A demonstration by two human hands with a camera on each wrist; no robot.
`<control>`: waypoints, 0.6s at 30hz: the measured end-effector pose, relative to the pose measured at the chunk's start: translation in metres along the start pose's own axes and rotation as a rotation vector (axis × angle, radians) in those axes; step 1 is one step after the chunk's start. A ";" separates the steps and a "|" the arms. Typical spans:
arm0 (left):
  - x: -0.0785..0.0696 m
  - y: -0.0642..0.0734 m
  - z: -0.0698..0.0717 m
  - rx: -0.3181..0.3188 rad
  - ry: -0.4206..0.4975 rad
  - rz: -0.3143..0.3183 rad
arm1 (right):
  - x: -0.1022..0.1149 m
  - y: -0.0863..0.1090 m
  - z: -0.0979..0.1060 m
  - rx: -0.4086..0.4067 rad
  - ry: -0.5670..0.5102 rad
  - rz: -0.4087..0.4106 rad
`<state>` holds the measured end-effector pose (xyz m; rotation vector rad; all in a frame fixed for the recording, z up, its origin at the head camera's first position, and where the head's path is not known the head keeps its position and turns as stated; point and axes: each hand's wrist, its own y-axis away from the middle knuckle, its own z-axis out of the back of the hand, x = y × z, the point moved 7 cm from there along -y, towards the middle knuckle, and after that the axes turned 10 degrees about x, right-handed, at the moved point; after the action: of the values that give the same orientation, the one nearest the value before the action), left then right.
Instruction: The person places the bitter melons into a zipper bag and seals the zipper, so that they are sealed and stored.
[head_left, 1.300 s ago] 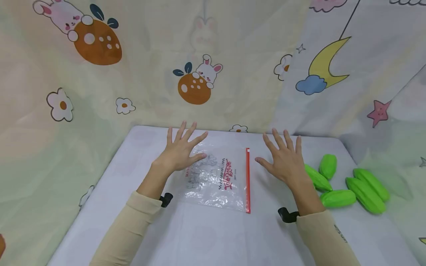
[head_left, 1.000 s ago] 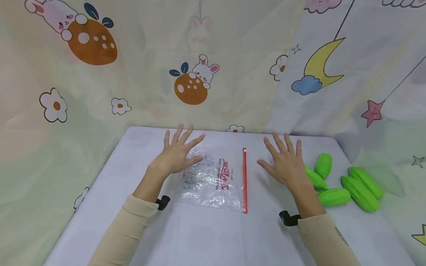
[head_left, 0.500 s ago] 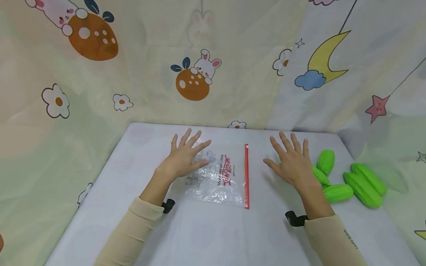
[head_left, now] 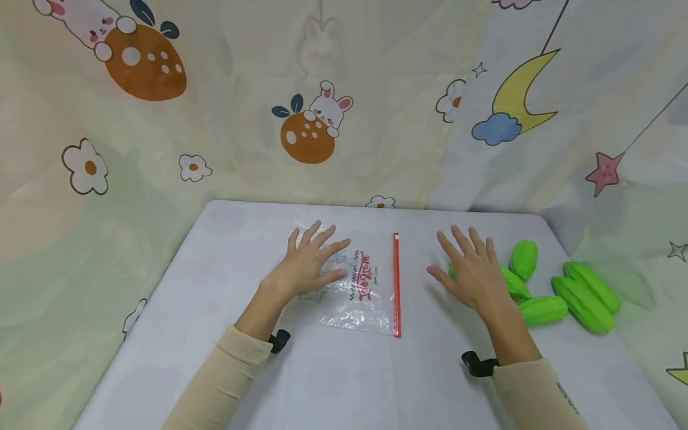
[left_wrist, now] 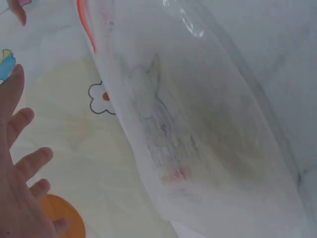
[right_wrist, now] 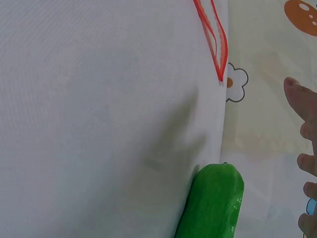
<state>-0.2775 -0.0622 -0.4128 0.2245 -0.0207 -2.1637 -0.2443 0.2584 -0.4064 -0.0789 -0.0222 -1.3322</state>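
My left hand [head_left: 303, 269] hovers over the left part of a clear plastic zip bag [head_left: 371, 316], fingers spread and holding nothing. The bag lies flat, with red lettering and a red slider strip [head_left: 397, 286] along its right edge. My right hand [head_left: 473, 275], also spread and holding nothing, is above the table between the bag and several bright green, ridged, oblong pieces like toy cucumbers [head_left: 583, 304]. One such piece is mostly hidden behind this hand; its tip [head_left: 451, 272] shows left of it. In the right wrist view a green piece [right_wrist: 213, 203] lies below my fingers.
A white-covered table [head_left: 344, 382] carries the bag and the green pieces. Behind it hangs a cloth backdrop [head_left: 242, 119] printed with rabbits, flowers and a moon. Each wrist wears a black camera mount [head_left: 478, 364].
Both hands have shifted rightward and a little nearer, still spread. The tip of a green piece now shows left of my right hand. The bag lies still, and the head view has shifted slightly.
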 end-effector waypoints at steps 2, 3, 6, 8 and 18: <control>-0.004 -0.003 -0.002 0.007 -0.002 0.002 | -0.002 0.002 -0.002 0.003 -0.005 0.005; -0.006 -0.004 -0.002 0.006 -0.006 0.005 | -0.002 0.002 -0.002 0.003 -0.008 0.008; -0.015 -0.010 -0.004 0.001 0.002 -0.006 | -0.006 0.003 0.002 -0.006 -0.010 0.011; -0.021 -0.015 -0.008 0.003 0.018 -0.028 | -0.008 0.003 0.005 -0.016 -0.008 0.013; -0.051 -0.027 -0.037 0.075 -0.035 -0.100 | -0.007 0.003 -0.015 0.039 -0.031 0.025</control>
<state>-0.2647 -0.0027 -0.4445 0.2348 -0.1132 -2.2689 -0.2438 0.2651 -0.4222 -0.0670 -0.0734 -1.3050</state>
